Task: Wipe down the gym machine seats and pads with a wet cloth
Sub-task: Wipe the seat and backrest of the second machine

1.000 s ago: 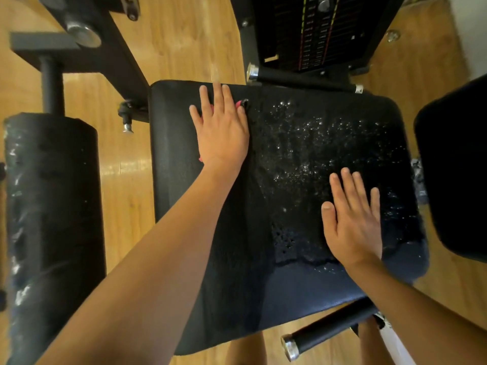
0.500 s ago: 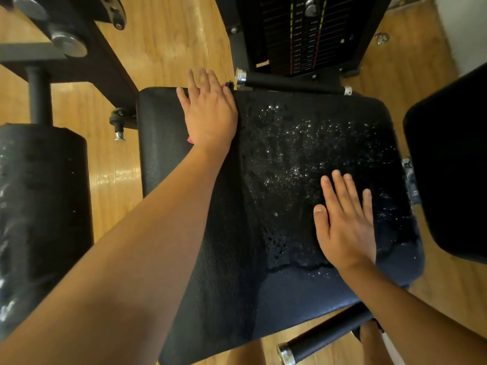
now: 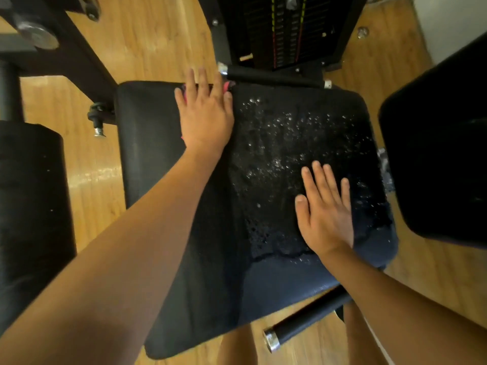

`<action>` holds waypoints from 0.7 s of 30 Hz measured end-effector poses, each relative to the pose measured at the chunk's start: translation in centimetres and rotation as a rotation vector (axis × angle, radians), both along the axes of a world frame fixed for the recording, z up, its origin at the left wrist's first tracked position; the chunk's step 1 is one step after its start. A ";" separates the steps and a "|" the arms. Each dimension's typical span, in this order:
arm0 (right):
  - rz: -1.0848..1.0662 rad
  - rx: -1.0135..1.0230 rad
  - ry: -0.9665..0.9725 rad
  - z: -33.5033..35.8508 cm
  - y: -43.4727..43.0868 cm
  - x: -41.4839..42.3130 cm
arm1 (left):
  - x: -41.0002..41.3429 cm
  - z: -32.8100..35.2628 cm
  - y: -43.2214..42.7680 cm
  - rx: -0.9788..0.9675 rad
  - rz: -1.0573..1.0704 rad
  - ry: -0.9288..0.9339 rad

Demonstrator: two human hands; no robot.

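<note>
My left grip (image 3: pixel 204 114) lies flat at the far edge of the black seat pad (image 3: pixel 147 143), fingers straight and spread, pressing down on a pink cloth (image 3: pixel 227 87) rather than clutching it. The cloth is almost wholly under my palm, with only pink bits peeking out by the fingertips and at the heel of the hand. My right grip (image 3: pixel 325 209) is released too, palm down on the right half of the seat with its fingers straight and nothing in it. It rests among water droplets (image 3: pixel 276 143) that bead across the middle and right of the pad; the strip left of my arm looks dull. A black roller pad (image 3: pixel 29 206) stands at my left, another black pad (image 3: pixel 442 154) at my right, and the weight stack (image 3: pixel 284 30) sits just beyond the seat on the wooden floor (image 3: pixel 147 38).
</note>
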State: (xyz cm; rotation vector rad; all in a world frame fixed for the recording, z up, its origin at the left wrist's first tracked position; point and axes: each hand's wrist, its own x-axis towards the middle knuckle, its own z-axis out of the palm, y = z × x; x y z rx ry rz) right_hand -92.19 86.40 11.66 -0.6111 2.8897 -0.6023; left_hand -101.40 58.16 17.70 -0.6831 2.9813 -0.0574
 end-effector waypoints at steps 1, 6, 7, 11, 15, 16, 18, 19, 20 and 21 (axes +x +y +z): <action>0.004 0.004 -0.004 0.1 -0.1 -0.1 | 0.3 0.0 0.1 0.004 -0.008 0.002; 0.009 0.016 -0.018 0.0 0.4 0.0 | 2.1 0.0 1.9 0.025 -0.001 0.026; 0.011 0.015 -0.021 0.0 0.4 0.0 | 2.7 0.0 2.4 0.028 0.000 0.020; 0.009 0.019 -0.035 0.1 0.4 0.0 | 5.5 0.1 4.7 0.047 0.015 0.005; 0.009 0.022 -0.045 0.3 0.4 0.0 | 7.9 0.1 6.1 0.035 0.014 -0.012; 0.009 0.024 -0.048 0.3 0.3 0.0 | 8.5 0.1 6.4 0.042 0.017 -0.015; 0.012 0.024 -0.054 0.4 0.2 0.1 | 9.8 0.2 7.1 0.054 0.008 -0.020; 0.013 0.023 -0.058 0.4 0.2 0.1 | 10.5 0.3 7.5 0.057 -0.007 -0.025; 0.014 0.023 -0.061 0.5 0.2 0.1 | 11.2 0.3 7.9 0.058 -0.024 -0.033; 0.014 0.022 -0.062 0.5 0.2 0.0 | 12.0 0.4 8.3 0.059 -0.037 -0.044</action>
